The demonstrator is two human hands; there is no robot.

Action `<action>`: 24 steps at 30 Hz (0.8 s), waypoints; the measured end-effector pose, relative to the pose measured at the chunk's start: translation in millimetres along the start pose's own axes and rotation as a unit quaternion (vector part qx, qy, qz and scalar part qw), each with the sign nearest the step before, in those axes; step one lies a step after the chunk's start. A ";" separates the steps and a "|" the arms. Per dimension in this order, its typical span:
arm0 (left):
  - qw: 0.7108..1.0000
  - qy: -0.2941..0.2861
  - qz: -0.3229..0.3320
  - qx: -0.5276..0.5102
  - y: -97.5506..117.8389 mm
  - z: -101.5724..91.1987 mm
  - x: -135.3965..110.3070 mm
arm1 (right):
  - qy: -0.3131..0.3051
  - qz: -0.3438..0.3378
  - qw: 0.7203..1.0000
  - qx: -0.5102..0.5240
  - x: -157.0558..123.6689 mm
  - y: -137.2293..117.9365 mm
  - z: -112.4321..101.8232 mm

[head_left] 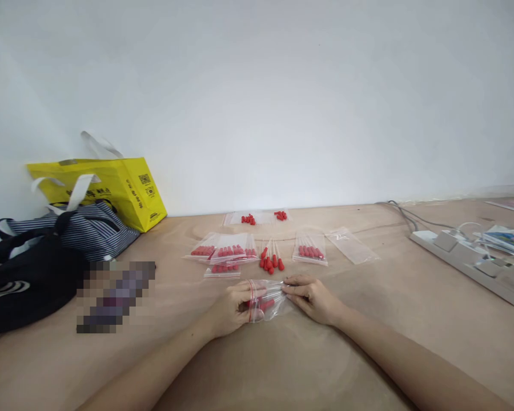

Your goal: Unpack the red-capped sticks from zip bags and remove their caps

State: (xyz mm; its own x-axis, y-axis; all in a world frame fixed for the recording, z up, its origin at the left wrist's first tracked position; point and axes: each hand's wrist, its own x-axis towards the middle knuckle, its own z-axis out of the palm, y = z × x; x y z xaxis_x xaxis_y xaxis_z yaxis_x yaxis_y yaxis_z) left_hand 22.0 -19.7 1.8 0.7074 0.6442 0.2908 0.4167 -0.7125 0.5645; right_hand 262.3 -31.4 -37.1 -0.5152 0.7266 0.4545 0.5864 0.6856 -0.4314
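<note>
A clear zip bag (pixel 275 308) with a red line along its mouth is stretched between my hands, just above the table. Fingers of my left hand (pixel 233 308) reach into the mouth, around droppers with red bulbs (pixel 266 305) inside it. The far end of the bag is pinched between the thumb and fingers of my right hand (pixel 310 298). Beyond my hands lies a loose bunch of red-bulb droppers (pixel 270 264). Filled bags (pixel 229 251) overlap to its left; another filled bag (pixel 310 249) and a flat unfilled bag (pixel 352 245) lie to its right.
More red-bulb droppers (pixel 248 219) lie on plastic by the wall. At left stand a yellow shopping bag (pixel 141 194), a striped bag (pixel 98 228) and a black bag (pixel 29 279), beside a blurred-out item (pixel 120 299). A white power strip (pixel 471 268) with plugs sits at right, near papers (pixel 508 240).
</note>
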 end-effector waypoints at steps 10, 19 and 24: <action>0.992 -0.006 0.012 0.123 3.9 3.6 -6.6 | 0.020 -0.001 1.000 0.019 2.3 -4.0 0.6; 0.990 -0.039 0.053 0.125 -3.3 -0.4 -5.7 | 0.008 -0.028 0.999 0.021 1.2 -4.3 1.4; 0.989 -0.025 0.034 0.142 0.9 -5.2 -9.9 | 0.008 -0.043 0.999 0.031 1.0 -2.7 -4.1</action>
State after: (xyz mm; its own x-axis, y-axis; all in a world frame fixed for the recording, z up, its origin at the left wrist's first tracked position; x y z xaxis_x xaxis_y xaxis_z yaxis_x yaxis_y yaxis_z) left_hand 12.4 -25.3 3.4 0.7639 0.5825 0.2779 0.5055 -0.8077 0.3035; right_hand 262.7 -32.7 -32.2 -0.5526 0.6639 0.5039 0.4992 0.7478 -0.4377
